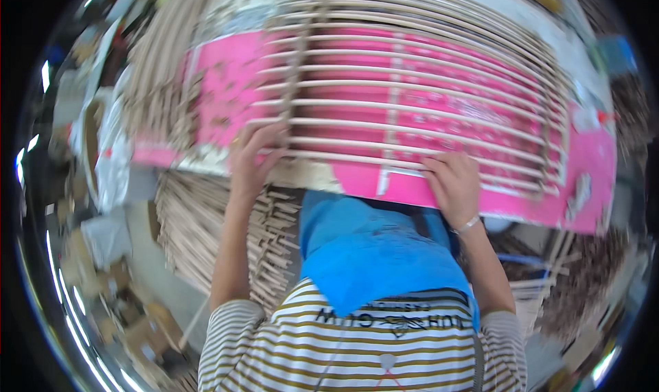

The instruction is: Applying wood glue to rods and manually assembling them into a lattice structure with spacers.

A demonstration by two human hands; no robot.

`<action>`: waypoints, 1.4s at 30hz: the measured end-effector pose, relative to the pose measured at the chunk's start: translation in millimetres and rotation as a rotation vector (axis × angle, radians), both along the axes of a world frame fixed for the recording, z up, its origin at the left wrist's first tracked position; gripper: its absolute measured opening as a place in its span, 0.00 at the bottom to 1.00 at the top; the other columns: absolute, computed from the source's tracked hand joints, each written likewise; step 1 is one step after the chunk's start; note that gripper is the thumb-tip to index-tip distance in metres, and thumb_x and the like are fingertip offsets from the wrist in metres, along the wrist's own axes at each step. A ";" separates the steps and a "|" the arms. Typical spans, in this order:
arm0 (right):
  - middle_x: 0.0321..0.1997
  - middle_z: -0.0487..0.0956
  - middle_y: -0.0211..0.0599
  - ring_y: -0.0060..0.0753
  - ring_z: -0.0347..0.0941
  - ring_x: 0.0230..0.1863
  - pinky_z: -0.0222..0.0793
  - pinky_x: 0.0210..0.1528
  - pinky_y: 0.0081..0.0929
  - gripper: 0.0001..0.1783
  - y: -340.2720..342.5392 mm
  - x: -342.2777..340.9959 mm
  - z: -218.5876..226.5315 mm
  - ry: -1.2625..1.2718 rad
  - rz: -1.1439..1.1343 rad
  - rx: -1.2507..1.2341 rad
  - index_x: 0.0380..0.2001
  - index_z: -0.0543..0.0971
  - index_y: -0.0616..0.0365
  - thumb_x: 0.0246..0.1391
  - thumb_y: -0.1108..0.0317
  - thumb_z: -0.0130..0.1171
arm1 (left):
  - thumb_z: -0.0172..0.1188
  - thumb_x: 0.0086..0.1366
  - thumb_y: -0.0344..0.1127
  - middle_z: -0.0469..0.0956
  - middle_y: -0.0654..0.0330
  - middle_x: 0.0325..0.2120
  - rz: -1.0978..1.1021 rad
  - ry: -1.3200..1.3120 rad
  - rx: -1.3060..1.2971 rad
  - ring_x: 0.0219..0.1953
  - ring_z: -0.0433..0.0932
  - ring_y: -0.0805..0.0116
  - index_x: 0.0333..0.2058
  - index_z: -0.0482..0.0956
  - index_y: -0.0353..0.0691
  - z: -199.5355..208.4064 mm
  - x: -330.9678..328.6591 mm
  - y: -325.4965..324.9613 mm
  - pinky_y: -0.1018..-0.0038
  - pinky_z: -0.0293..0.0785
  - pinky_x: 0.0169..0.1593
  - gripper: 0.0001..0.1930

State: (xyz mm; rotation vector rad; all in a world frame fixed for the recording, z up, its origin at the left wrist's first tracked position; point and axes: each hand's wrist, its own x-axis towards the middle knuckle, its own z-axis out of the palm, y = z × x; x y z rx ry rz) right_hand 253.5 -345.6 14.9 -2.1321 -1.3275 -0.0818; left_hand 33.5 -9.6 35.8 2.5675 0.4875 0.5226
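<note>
A rack of thin, pale wooden rods (357,104), joined by a crossbar (294,76) on the left and another on the right, lies over a pink board (226,83). My left hand (254,158) is closed at the near left corner, its fingers curled against the crossbar and rod ends. With bent fingers, my right hand (454,182) grips the nearest rod toward the right. My fingertips are partly hidden beneath the rods, and the picture is slightly blurred.
Bundled wooden sticks (161,62) lie on the table's left. More sticks (206,234) are piled below its near edge. A white plastic bag (113,172) hangs at left, with cardboard boxes (154,330) on the floor. A small whitish object (580,193) rests on the board's right.
</note>
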 end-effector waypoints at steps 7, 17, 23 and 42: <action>0.38 0.79 0.34 0.40 0.73 0.42 0.64 0.45 0.39 0.09 12.0 -3.4 2.1 -0.039 0.065 -0.017 0.39 0.86 0.55 0.53 0.70 0.70 | 0.62 0.72 0.31 0.83 0.62 0.42 0.535 -0.270 -0.282 0.42 0.80 0.75 0.53 0.84 0.37 -9.3 -88.2 56.1 0.75 0.75 0.47 0.13; 0.40 0.81 0.40 0.46 0.77 0.44 0.69 0.50 0.41 0.08 11.2 -5.4 6.0 0.098 0.090 -0.024 0.38 0.83 0.58 0.54 0.75 0.69 | 0.63 0.65 0.24 0.81 0.57 0.40 0.698 -0.150 -0.061 0.41 0.81 0.64 0.53 0.82 0.39 -30.9 -131.0 81.9 0.67 0.76 0.50 0.17; 0.38 0.81 0.45 0.44 0.80 0.39 0.75 0.41 0.35 0.08 9.2 -8.6 11.4 0.225 0.073 0.017 0.40 0.82 0.64 0.57 0.80 0.66 | 0.66 0.63 0.29 0.80 0.54 0.41 0.902 -0.109 0.130 0.43 0.81 0.58 0.50 0.81 0.39 -30.7 -148.0 97.0 0.64 0.77 0.49 0.16; 0.38 0.80 0.44 0.38 0.79 0.38 0.75 0.41 0.30 0.08 18.3 -5.0 10.8 0.217 0.131 0.045 0.42 0.82 0.66 0.59 0.82 0.63 | 0.63 0.72 0.43 0.83 0.69 0.40 0.812 -0.378 -0.807 0.41 0.78 0.77 0.54 0.84 0.42 -5.2 -122.3 64.3 0.77 0.73 0.46 0.17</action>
